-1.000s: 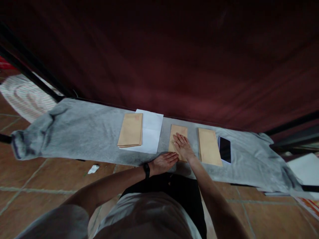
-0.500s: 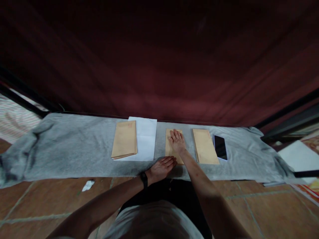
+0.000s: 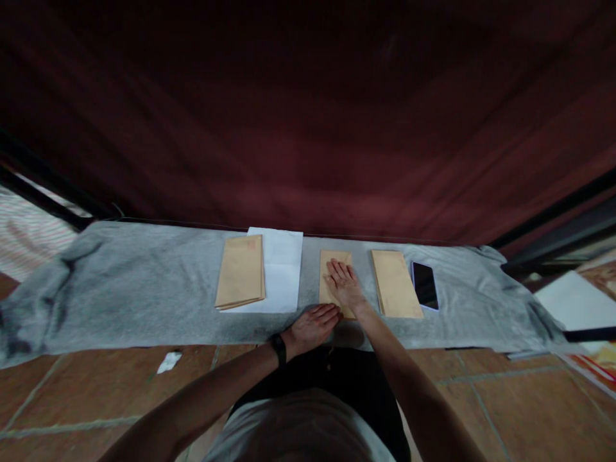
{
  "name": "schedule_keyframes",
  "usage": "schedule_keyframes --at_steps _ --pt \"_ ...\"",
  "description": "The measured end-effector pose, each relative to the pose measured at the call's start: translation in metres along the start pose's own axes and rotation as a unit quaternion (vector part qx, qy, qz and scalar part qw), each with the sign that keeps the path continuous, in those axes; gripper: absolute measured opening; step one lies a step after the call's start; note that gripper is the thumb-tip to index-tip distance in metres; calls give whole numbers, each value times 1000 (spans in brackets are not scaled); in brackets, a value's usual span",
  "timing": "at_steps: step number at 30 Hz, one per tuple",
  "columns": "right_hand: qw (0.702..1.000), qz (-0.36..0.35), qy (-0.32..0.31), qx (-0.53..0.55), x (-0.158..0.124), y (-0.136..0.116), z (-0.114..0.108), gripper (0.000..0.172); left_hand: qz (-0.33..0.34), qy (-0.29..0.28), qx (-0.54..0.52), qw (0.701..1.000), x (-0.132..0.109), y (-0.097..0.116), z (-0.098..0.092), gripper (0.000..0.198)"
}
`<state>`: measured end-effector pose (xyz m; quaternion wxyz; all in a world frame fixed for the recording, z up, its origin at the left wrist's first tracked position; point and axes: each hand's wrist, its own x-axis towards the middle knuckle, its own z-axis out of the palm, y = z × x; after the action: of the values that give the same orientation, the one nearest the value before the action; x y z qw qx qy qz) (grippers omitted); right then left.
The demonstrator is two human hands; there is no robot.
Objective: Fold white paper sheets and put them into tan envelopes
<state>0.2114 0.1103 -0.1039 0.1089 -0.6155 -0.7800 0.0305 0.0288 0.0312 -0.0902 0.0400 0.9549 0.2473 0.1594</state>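
Observation:
A brown envelope [image 3: 332, 263] lies in the middle of a grey cloth [image 3: 144, 282]. My right hand [image 3: 344, 285] lies flat on it, fingers stretched out and pointing away from me. My left hand [image 3: 314, 326], with a black band at the wrist, rests flat at the envelope's near edge, fingers pointing right. A stack of brown envelopes [image 3: 240, 271] sits to the left on a white sheet [image 3: 283, 269]. Another brown envelope stack [image 3: 395, 283] lies to the right.
A dark phone [image 3: 425, 285] lies right of the right stack. A dark red curtain [image 3: 308, 128] hangs behind the cloth. The floor is brown tile, with a small white scrap [image 3: 168, 362] on it. White paper [image 3: 572, 300] shows at far right.
My right hand slid forward along the middle envelope, then back toward me. My left hand stayed at the near edge. The camera shifted slightly.

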Motion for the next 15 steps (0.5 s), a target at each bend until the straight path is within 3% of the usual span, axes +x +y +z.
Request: schedule_keyframes --at_steps 7,15 --pt "998 -51 -20 34 -31 1 -4 56 -5 -2 -6 1000 1 0 -1 33" --pt "992 -63 -47 96 -61 1 -9 54 3 -8 -26 1000 3 0 -3 34"
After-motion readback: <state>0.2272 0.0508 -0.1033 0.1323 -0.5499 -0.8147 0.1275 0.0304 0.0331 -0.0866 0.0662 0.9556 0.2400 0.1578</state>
